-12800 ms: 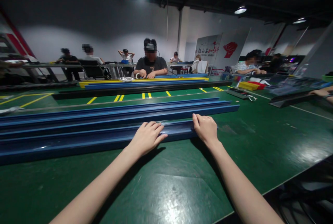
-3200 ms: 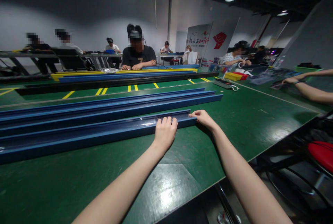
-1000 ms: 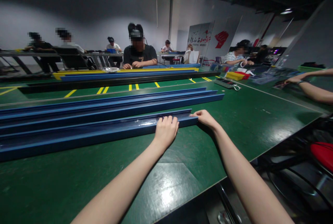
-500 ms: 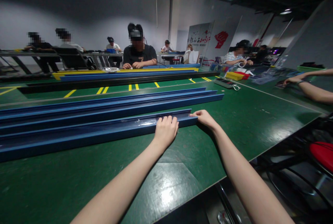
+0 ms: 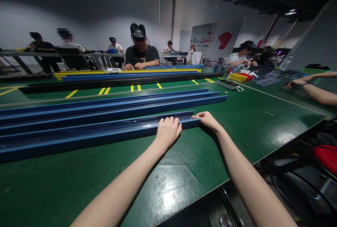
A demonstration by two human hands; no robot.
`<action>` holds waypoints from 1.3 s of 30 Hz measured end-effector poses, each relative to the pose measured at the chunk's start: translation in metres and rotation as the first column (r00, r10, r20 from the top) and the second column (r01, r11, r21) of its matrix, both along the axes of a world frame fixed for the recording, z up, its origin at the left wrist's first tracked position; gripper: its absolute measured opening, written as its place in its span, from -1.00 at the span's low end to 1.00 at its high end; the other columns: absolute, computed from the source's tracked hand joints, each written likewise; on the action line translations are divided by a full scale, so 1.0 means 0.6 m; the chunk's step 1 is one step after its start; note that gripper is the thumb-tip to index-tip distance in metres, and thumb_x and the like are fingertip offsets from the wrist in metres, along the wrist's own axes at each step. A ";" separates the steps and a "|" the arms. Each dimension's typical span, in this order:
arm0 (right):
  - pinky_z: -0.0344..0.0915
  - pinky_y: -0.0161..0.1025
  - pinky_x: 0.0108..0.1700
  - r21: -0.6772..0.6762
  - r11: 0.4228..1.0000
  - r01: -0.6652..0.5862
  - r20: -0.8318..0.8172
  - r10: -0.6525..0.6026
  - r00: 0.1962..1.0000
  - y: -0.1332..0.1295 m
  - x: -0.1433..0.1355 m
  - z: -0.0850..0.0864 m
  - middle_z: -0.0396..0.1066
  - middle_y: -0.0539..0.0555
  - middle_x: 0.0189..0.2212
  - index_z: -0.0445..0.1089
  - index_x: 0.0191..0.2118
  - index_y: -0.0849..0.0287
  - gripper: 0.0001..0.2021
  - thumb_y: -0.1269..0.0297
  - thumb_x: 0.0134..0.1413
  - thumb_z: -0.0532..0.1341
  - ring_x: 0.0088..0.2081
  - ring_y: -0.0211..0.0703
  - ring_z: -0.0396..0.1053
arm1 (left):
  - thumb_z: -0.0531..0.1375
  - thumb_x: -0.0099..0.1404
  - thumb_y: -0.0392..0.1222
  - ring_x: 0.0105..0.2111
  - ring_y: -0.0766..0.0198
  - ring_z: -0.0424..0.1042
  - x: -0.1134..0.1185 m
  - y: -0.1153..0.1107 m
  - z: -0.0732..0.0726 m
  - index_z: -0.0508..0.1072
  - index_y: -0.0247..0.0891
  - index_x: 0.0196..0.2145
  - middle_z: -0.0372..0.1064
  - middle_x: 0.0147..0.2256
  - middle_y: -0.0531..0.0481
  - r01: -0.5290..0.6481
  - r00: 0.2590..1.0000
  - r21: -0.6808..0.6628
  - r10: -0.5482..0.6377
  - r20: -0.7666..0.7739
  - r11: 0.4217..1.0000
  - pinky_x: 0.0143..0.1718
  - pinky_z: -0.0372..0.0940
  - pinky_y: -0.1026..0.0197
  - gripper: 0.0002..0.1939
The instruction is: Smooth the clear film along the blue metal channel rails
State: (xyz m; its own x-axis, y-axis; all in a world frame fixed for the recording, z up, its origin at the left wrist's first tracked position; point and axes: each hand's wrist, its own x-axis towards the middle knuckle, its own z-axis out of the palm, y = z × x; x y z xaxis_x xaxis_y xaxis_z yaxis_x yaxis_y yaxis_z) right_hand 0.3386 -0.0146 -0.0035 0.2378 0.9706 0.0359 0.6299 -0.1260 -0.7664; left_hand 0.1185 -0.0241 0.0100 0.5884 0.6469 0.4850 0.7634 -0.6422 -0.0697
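A long blue channel (image 5: 105, 138) lies nearest me on the green table (image 5: 86, 188), its open side up, with a shiny clear strip inside it. My left hand (image 5: 169, 132) grips the channel near its right end, fingers curled over the near wall into the trough. At the very end, my right hand (image 5: 206, 120) pinches with thumb and forefinger by the channel's tip; what is between the fingertips is too small to make out.
More blue channels (image 5: 158, 104) lie parallel behind, then a black one (image 5: 126, 82) and a yellow one (image 5: 131, 71). A person (image 5: 142, 51) sits opposite. Another person's arms (image 5: 316, 85) rest at the right. A red stool (image 5: 326, 156) stands beyond the table edge.
The glare on the clear strip beside my left hand has shrunk. Both hands keep almost the same place and grip.
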 end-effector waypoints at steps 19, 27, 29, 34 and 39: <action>0.02 -0.34 -0.49 0.022 1.000 -0.003 -0.045 0.004 0.999 -0.001 -0.002 -0.002 0.26 0.00 -0.67 0.41 -0.58 0.29 -0.57 -0.08 -0.32 0.20 -0.56 -0.32 0.13 | -0.04 0.30 -0.07 -0.34 0.16 0.34 -0.002 -0.001 0.005 0.29 -0.32 -0.30 0.37 -0.42 -0.11 -0.053 0.998 -0.019 0.053 -0.022 0.998 -0.40 0.04 0.19 -0.74; 0.03 -0.35 -0.49 0.044 0.999 -0.007 -0.018 0.008 1.000 -0.002 -0.005 0.001 0.26 -0.01 -0.67 0.39 -0.59 0.28 -0.58 -0.08 -0.30 0.19 -0.56 -0.33 0.13 | -0.02 0.30 -0.07 -0.33 0.15 0.34 -0.002 -0.001 0.005 0.30 -0.31 -0.29 0.37 -0.41 -0.10 -0.072 0.997 -0.048 0.071 -0.019 0.996 -0.40 0.05 0.19 -0.75; 0.04 -0.35 -0.49 0.056 0.998 -0.003 0.000 0.003 1.000 -0.003 -0.007 0.002 0.27 0.00 -0.67 0.39 -0.59 0.28 -0.59 -0.06 -0.30 0.18 -0.56 -0.32 0.14 | -0.02 0.30 -0.07 -0.33 0.15 0.35 -0.002 -0.001 0.006 0.30 -0.31 -0.29 0.37 -0.41 -0.10 -0.074 0.997 -0.055 0.073 -0.018 0.996 -0.40 0.05 0.19 -0.75; 0.06 -0.35 -0.50 0.061 0.998 0.025 0.039 -0.027 0.999 -0.002 -0.007 0.002 0.27 -0.01 -0.69 0.40 -0.60 0.27 -0.62 -0.04 -0.28 0.19 -0.58 -0.32 0.16 | -0.04 0.31 -0.06 -0.32 0.16 0.35 -0.002 -0.003 0.007 0.31 -0.30 -0.29 0.38 -0.40 -0.10 -0.076 0.997 -0.078 0.076 -0.010 0.994 -0.39 0.06 0.19 -0.73; 0.09 -0.35 -0.55 0.069 0.994 0.081 -0.004 -0.080 0.997 -0.001 -0.001 0.001 0.24 -0.01 -0.75 0.39 -0.60 0.26 -0.63 -0.03 -0.30 0.23 -0.65 -0.34 0.15 | -0.05 0.31 -0.05 -0.31 0.16 0.35 -0.002 -0.001 0.005 0.31 -0.30 -0.30 0.38 -0.39 -0.08 -0.075 0.997 -0.083 0.075 0.000 0.994 -0.38 0.05 0.19 -0.72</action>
State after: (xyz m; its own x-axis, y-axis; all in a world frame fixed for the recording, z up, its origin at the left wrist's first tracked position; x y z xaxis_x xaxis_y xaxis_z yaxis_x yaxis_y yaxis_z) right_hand 0.3380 -0.0152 -0.0030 0.3152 0.9436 0.1019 0.6187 -0.1228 -0.7760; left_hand 0.1172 -0.0250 0.0130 0.5356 0.7271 0.4295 0.8096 -0.5867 -0.0164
